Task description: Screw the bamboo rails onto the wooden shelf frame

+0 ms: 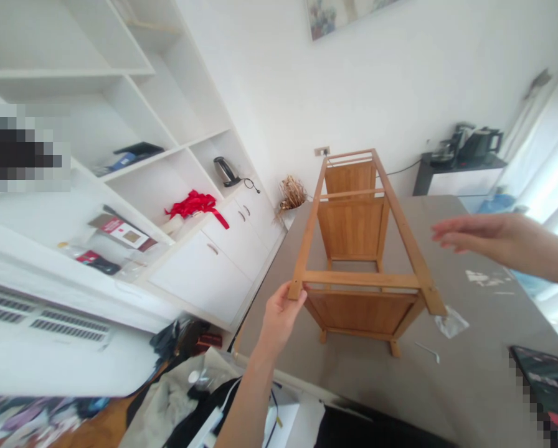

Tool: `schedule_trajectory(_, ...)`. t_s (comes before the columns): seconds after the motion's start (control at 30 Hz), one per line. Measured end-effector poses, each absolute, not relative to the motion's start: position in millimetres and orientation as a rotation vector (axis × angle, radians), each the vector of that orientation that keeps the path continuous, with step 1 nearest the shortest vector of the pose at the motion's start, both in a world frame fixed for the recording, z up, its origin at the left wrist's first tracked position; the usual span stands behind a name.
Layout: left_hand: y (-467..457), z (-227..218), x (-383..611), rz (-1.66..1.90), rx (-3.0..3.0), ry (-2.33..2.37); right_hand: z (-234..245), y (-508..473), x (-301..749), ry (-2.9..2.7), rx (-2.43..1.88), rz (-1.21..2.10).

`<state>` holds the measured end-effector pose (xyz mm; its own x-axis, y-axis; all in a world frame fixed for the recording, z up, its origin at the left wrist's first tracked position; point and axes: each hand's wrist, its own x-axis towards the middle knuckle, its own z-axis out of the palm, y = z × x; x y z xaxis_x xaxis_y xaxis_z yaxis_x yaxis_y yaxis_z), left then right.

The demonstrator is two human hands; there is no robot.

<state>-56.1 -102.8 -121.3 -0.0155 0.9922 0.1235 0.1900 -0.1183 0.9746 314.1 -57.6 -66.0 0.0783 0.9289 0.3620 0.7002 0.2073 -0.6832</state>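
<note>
The left hand point(279, 314) is closed around the near left end of the wooden frame point(352, 229), its fingers and thumb lying on either side of the rail's tip. Its forearm slants up from below, crossing the near edge of the table point(466, 392) toward the left corner. The right hand point(487, 236) holds nothing: it hangs in the air to the right of the frame, fingers stretched out and pointing left, thumb slightly parted from them. Its forearm comes in over the table's right edge, the wrist almost straight.

The frame stands on the table between the left and right edges, its length running from the near edge toward the far edge. Two long rails run along the top, with slatted panels set crosswise between them; the nearest panel's feet meet the tabletop.

Just beside the near right rail end lies a clear plastic bag point(451, 322), with a hex key point(428, 353) nearer the near edge. Small white pieces point(484, 278) are scattered toward the right edge, below the right hand in view. A phone point(545, 376) lies by the near right corner.
</note>
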Motion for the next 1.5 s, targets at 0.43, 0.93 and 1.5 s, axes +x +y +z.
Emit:
schedule_trajectory(0.43, -82, -146, -28, 1.480, 1.111, 1.400, -299, -116, 302, -1.941, -1.690, 1.016)
schedule_trajectory(0.93, -78, -153, -30, 1.528, 1.081, 1.278, -333, -83, 357, -1.995, -1.988, 0.842)
schedule_trajectory(1.5, -76, -151, -19, 1.628, 0.942, 1.225, -375, -51, 417, -2.172, -2.201, 0.689)
